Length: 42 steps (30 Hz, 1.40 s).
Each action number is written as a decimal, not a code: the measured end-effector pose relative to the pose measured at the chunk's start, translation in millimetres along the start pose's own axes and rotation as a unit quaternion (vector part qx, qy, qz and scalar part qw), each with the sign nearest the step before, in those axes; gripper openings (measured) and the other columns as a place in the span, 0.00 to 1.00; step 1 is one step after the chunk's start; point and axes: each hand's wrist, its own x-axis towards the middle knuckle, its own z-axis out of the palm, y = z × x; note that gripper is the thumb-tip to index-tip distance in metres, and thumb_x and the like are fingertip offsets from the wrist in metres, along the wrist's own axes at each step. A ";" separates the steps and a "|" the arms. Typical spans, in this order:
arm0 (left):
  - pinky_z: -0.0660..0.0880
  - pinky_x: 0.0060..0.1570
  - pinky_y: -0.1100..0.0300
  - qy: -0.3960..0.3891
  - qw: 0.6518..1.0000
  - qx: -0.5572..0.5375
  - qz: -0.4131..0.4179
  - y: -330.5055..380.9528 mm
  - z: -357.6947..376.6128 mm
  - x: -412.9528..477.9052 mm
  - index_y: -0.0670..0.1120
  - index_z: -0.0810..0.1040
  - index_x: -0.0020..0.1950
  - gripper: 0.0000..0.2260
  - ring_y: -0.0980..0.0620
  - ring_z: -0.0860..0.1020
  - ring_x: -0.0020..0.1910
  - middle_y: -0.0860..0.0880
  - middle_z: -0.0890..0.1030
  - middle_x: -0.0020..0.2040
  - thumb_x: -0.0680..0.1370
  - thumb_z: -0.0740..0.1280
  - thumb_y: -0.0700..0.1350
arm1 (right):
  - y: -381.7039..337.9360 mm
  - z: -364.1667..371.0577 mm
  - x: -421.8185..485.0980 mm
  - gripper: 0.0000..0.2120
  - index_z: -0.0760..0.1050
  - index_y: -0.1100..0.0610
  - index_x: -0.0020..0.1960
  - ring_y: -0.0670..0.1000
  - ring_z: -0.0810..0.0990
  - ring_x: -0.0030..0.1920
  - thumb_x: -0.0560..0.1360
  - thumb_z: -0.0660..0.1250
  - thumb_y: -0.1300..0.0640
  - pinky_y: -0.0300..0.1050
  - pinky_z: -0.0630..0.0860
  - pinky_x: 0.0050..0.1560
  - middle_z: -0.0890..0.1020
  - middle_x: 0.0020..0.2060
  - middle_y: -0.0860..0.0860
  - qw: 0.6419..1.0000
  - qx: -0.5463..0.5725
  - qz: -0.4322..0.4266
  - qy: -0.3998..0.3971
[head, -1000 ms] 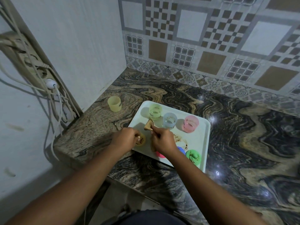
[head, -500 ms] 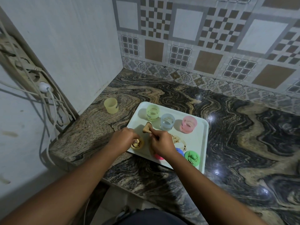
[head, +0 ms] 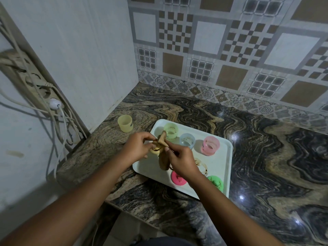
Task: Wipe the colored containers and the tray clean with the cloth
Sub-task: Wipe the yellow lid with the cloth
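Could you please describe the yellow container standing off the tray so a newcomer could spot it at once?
Start at the white tray on the marbled counter and look left toward the plain white wall. A pale yellow container stands upright there on the stone. It is the only container off the tray.

The left hand [head: 137, 148] and a tan cloth [head: 163, 162] cover most of the yellow container [head: 155, 150]; only a stained edge shows. The right hand [head: 181, 159] hides part of the cloth and of a brown stain [head: 202, 165] on the tray [head: 225, 157]. The right forearm overlaps the pink container [head: 177, 180] and green container [head: 216, 182]. A power strip [head: 26, 75] runs off the left edge.
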 end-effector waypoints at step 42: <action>0.82 0.52 0.50 -0.122 0.756 -0.629 -0.132 58.5 -6.5 -16.1 0.35 0.75 0.62 0.15 0.46 0.82 0.60 0.39 0.82 0.61 0.77 0.62 0.39 | -38.2 -30.7 13.8 0.16 0.80 0.60 0.64 0.43 0.73 0.72 0.79 0.63 0.65 0.34 0.72 0.66 0.80 0.59 0.37 0.978 0.124 -0.156 0.067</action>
